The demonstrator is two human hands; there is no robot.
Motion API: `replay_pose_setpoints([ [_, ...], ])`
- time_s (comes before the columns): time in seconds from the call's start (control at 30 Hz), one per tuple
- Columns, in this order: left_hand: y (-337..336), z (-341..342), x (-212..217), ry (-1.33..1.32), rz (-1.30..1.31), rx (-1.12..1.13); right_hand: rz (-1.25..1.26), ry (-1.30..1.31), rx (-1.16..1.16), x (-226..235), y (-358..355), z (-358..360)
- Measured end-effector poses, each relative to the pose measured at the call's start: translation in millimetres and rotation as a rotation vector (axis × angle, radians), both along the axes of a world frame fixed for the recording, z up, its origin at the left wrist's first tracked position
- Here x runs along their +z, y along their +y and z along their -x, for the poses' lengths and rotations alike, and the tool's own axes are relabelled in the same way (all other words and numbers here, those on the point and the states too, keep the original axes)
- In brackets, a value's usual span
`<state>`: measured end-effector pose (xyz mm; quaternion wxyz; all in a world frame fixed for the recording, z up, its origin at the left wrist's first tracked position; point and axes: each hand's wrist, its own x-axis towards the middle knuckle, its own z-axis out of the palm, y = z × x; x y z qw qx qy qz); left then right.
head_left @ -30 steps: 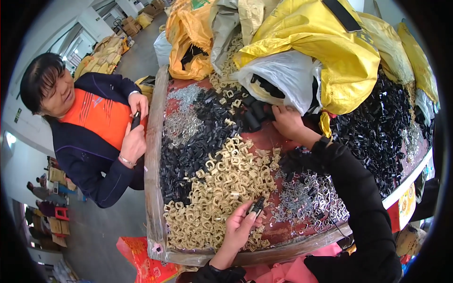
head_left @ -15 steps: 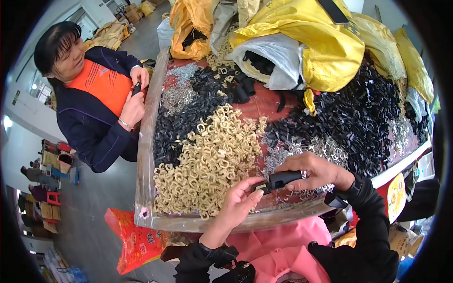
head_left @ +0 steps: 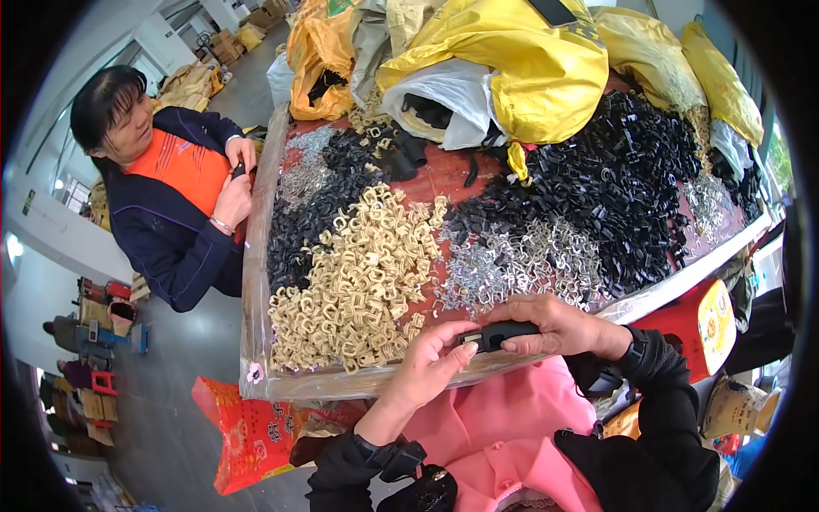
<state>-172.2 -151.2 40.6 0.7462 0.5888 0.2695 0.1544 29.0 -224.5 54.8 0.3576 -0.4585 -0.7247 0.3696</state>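
My right hand [head_left: 554, 326] grips a small black plastic clip part [head_left: 497, 334] at the near edge of the table. My left hand [head_left: 431, 367] pinches the left end of the same part with its fingertips. Just beyond my hands lie a heap of beige plastic buckles [head_left: 358, 277], a heap of silvery metal clips [head_left: 520, 260] and a large heap of black plastic parts [head_left: 623, 183].
The wooden-rimmed table [head_left: 254, 282] is crowded with parts. Yellow sacks [head_left: 529, 72] and a white bag [head_left: 448, 98] lie at its far side. A person in an orange and navy jacket [head_left: 175, 192] stands at the left edge, handling a small black part. A red bag [head_left: 252, 431] hangs below the table.
My right hand came back from the far black heap to the near edge with a black part. My left hand left the beige heap and met it.
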Motion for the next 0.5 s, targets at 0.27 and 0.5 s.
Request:
replay_pose_setpoints([
  [0.27, -8, -2, -13, 0.004, 0.248, 0.01, 0.199, 0.206, -0.131, -13, -19, 15],
  [0.5, -6, -2, -14, 0.038, 0.338, 0.016, 0.216, 0.17, -0.192, -20, -21, 21],
])
